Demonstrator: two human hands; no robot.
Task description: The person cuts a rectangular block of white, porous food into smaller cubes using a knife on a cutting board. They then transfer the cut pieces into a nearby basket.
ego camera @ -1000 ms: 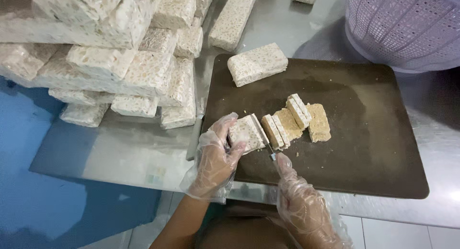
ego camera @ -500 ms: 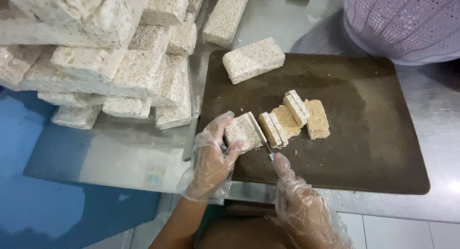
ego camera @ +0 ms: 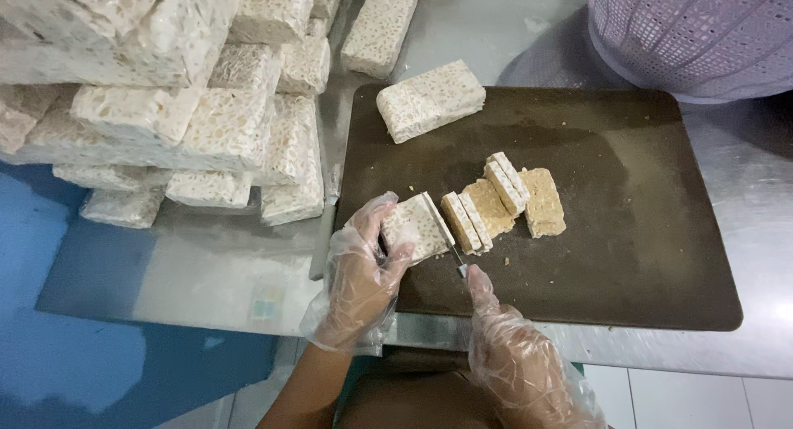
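Left hand (ego camera: 363, 276) clamps tempeh block (ego camera: 413, 228); right hand (ego camera: 516, 359) grips knife (ego camera: 450, 243) cutting it, slices (ego camera: 496, 202) just beyond.

Head view: the scene is seen from above, looking steeply down and forward over the near edge of a steel table (ego camera: 206, 272). A dark board (ego camera: 628, 231) is framed close, at arm's length; stacked blocks (ego camera: 190, 107) are cut off at upper left. No second view is provided.
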